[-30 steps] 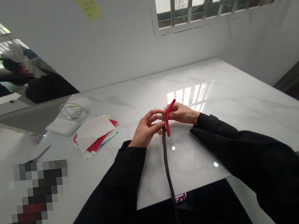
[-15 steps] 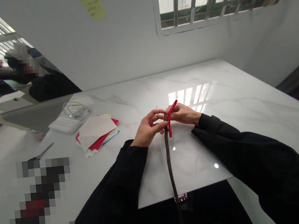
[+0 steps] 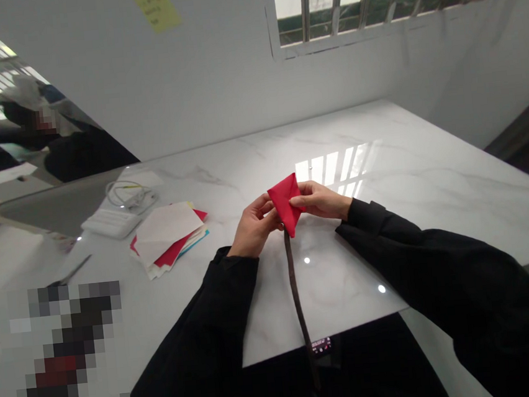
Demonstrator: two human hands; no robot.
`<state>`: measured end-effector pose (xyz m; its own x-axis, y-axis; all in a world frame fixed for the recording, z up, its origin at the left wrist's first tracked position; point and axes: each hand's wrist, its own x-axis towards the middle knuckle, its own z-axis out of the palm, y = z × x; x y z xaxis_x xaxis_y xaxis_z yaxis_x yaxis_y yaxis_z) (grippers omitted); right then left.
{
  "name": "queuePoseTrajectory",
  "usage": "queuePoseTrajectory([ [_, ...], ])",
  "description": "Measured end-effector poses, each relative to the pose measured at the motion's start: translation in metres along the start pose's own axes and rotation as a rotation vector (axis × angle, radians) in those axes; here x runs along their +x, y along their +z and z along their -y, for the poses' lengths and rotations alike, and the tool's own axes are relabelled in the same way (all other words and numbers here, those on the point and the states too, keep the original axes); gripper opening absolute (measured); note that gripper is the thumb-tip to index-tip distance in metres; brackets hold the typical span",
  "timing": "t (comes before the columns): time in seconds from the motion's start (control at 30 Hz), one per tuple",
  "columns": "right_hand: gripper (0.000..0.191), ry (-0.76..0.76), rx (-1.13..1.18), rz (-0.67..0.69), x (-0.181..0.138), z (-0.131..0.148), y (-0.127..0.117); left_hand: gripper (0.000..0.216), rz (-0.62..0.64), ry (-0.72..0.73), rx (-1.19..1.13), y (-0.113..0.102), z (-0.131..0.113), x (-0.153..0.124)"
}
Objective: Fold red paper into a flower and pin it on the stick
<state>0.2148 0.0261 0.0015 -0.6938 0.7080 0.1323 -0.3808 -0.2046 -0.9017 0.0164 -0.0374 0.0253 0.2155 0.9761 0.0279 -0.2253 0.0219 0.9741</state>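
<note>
A folded piece of red paper point(image 3: 284, 198), roughly diamond-shaped, faces me above the table's front part. My right hand point(image 3: 323, 200) pinches its right edge between thumb and fingers. On the other side, my left hand point(image 3: 258, 223) is closed around the upper end of a thin dark brown stick point(image 3: 293, 277), just behind the paper. The paper covers the stick's top and some left fingertips. From there the stick runs down past the table edge toward my lap. Whether paper and stick are joined, I cannot tell.
Loose paper sheets point(image 3: 169, 236), white, red and blue, lie left on the marbled table point(image 3: 431, 176). Behind them are a white power strip point(image 3: 110, 221) and a coiled cable point(image 3: 128, 193). Scissors point(image 3: 72, 271) lie farther left, near a blurred-out patch. Another person point(image 3: 27, 115) is at upper left.
The red paper was edge-on beside the stick's top; it has turned its flat face toward me and now covers that end. Both hands stay close together, the left shifted slightly.
</note>
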Motion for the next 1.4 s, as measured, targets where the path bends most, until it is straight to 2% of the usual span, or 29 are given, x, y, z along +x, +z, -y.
queuePoseTrajectory([
  [0.17,0.041,-0.004,0.016,-0.032,0.001,0.000,0.004,0.058,-0.037,-0.001,-0.033,-0.003,0.004,0.003],
  [0.43,0.045,0.010,-0.013,-0.065,0.001,0.002,0.008,0.053,-0.061,-0.042,-0.109,-0.010,0.015,0.006],
  [0.6,0.051,0.003,-0.061,-0.075,0.002,0.002,0.008,0.056,-0.045,-0.035,-0.115,-0.013,0.016,0.007],
  [1.03,0.048,0.010,-0.155,-0.119,0.008,-0.007,0.006,0.050,-0.121,0.008,-0.164,-0.016,0.023,0.015],
  [1.27,0.046,0.132,-0.144,-0.256,0.008,0.002,0.012,0.040,-0.190,0.052,-0.212,-0.023,0.013,0.018],
  [1.33,0.048,0.211,-0.212,-0.210,0.007,0.003,0.018,0.038,-0.212,0.062,-0.252,-0.027,0.009,0.018],
  [1.4,0.049,0.296,-0.305,-0.106,0.003,0.004,0.025,0.039,-0.236,0.077,-0.303,-0.029,0.006,0.018],
])
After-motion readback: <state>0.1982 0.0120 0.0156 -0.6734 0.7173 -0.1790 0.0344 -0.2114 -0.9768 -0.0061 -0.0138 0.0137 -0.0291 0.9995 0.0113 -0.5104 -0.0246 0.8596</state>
